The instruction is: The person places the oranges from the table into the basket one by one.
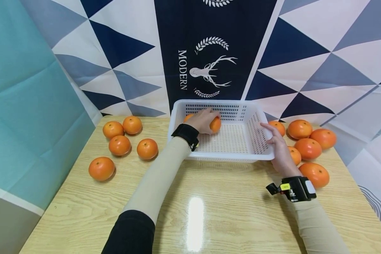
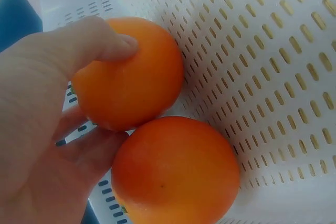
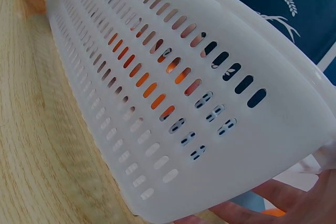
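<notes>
Two oranges sit in the white perforated plastic basket (image 1: 238, 106), others loose on the pale wooden desk (image 1: 209, 197).
Basket stands at the desk's far middle. Right hand (image 1: 280, 150) rests straight-fingered along its right wall, steadying it. Left hand (image 1: 203, 120) is curled round one smooth round orange (image 2: 128, 72) at the back-left corner, touching a second orange (image 2: 176, 174). Advised: lower until seated, then loosen fingers; maintain bracing.

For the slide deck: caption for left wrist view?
Left hand grips one orange beside a second orange inside the white basket.
</notes>
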Motion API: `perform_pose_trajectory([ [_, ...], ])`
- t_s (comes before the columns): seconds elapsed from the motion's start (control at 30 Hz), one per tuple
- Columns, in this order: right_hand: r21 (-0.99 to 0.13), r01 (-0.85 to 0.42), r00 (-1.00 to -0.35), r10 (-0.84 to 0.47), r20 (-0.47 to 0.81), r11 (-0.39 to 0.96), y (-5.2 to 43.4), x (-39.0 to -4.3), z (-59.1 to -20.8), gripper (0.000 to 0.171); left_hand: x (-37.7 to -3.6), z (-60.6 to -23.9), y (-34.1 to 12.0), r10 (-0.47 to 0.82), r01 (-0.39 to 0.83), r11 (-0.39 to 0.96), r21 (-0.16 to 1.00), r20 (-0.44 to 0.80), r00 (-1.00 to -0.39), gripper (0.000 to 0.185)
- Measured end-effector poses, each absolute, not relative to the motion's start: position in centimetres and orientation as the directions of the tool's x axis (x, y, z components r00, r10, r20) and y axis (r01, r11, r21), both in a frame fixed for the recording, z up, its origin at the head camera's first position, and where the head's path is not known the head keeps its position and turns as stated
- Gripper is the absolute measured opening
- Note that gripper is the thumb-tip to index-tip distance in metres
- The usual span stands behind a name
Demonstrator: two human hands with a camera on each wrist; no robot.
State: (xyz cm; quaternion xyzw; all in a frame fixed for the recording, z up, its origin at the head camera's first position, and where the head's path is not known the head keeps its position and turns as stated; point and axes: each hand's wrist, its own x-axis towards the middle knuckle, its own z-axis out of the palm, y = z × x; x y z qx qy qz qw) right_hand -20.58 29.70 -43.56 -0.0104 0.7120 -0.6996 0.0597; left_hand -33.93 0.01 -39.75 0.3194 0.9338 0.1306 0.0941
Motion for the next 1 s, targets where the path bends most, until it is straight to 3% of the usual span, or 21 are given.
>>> perform_pose_trajectory([
  [0.13,-0.997,0.076,-0.992,-0.098,-0.078,0.023,29.8,-20.6,-43.5,0.077,-34.0,-39.7,0.1,0.621,0.574,0.765,0.29,-0.101,-0.777,0.066],
  [0.37,-0.996,0.088,-0.99,-0.107,-0.09,0.025,29.8,-20.6,-43.5,0.077,-38.5,-44.3,0.5,0.639,0.589,0.751,0.297,-0.104,-0.762,0.076],
  [0.67,-0.995,0.101,-0.989,-0.107,-0.102,0.016,29.8,-20.6,-43.4,0.076,-36.1,-40.3,0.4,0.662,0.612,0.731,0.302,-0.097,-0.743,0.076],
  [1.0,-0.995,0.095,-0.989,-0.111,-0.096,0.017,29.9,-20.5,-43.5,0.076,-34.5,-36.6,0.7,0.64,0.613,0.75,0.249,-0.038,-0.768,0.065],
])
